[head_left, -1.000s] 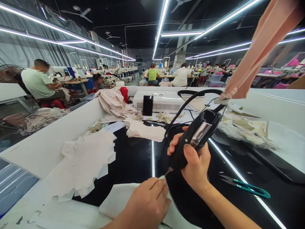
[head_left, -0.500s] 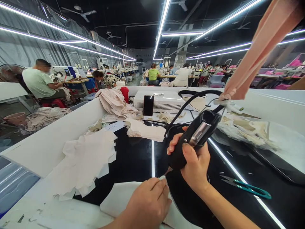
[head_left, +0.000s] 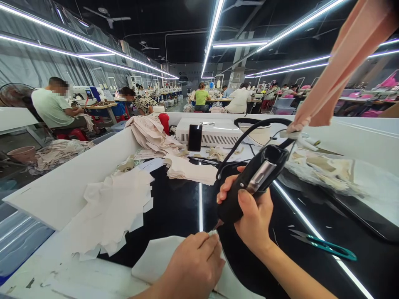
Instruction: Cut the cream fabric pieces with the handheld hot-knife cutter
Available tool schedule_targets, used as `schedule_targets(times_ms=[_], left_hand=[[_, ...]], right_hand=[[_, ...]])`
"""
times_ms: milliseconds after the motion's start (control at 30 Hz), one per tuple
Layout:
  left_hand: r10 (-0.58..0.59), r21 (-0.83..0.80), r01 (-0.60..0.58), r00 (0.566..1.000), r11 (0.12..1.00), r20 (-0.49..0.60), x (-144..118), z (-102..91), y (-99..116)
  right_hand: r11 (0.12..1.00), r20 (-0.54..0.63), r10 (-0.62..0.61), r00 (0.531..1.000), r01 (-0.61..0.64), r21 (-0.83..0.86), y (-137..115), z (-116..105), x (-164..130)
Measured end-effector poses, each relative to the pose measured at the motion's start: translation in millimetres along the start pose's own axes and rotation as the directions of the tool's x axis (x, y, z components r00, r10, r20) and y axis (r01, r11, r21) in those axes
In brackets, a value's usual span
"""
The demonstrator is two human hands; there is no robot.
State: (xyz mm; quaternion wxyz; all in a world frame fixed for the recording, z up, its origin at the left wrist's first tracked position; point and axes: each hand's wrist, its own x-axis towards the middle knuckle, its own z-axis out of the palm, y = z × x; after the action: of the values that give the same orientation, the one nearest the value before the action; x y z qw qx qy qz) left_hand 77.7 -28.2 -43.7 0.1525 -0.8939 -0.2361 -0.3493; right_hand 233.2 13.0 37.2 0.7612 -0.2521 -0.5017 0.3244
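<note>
My right hand (head_left: 254,216) is wrapped round a black corded hand tool (head_left: 249,187) with a silver lever on its side. The tool slants down to the left, and its narrow metal tip is close to my left fingertips. My left hand (head_left: 199,263), fingers bent and together, pinches the edge of a white fabric piece (head_left: 156,255) at the front of the black tabletop (head_left: 174,203). Whether the tip touches the fabric cannot be made out. From above, a pink fabric strip (head_left: 330,79) is tied to the tool's upper end.
Teal thread snips (head_left: 327,246) lie to the right. Pale cut fabric pieces (head_left: 115,207) are stacked at the left, a smaller stack (head_left: 190,169) farther back. Behind stand a phone (head_left: 195,138) and a white vented box (head_left: 212,132). A plastic bag of scraps (head_left: 324,170) sits back right.
The tool and my right hand have shifted very slightly left. My left hand keeps its hold on the white fabric piece. The view has moved a touch.
</note>
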Motion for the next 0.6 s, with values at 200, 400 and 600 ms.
schedule_targets(times_ms=[200,400,600], left_hand=[[-0.002,-0.001,0.002,1.0,1.0,-0.016,0,-0.1,-1],[0.045,0.053,-0.045,0.999,0.998,0.008,-5,21.3,-1],[0.089,0.078,-0.094,0.994,0.993,0.063,-2,36.2,-7]], right_hand=[[1.0,0.013,0.004,1.0,-0.004,0.003,2,4,-3],[0.998,-0.013,0.048,0.999,-0.048,-0.037,2,-3,-5],[0.973,-0.082,0.141,0.987,-0.153,-0.173,-7,-19,2]])
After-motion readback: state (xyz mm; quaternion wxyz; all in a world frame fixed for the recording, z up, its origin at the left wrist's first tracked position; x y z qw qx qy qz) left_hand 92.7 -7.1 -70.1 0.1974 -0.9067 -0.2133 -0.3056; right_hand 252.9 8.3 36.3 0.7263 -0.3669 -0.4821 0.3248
